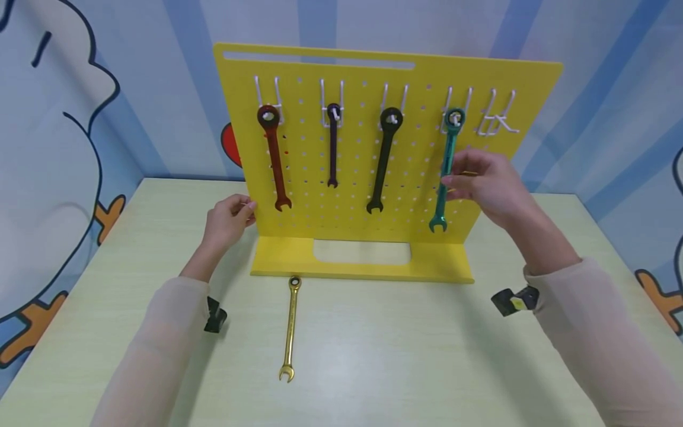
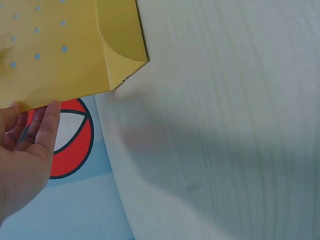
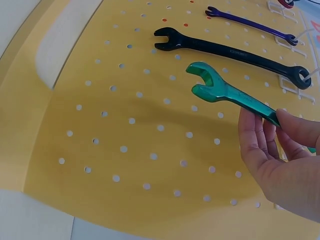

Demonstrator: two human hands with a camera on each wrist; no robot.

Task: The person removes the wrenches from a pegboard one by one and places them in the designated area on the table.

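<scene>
My right hand pinches a green combination wrench by its shank, thumb in front and fingers behind. The wrench's ring end is at a white hook on the yellow pegboard; its open end points down. In the right wrist view, the green wrench tilts away from the board's holes. At the board's left edge, my left hand grips the edge between thumb and fingers, as the left wrist view also shows with the hand on the yellow edge.
Red, purple and black wrenches hang from hooks. An unoccupied double hook sits at far right. A gold wrench lies on the table before the board's base. Behind stands a blue patterned wall.
</scene>
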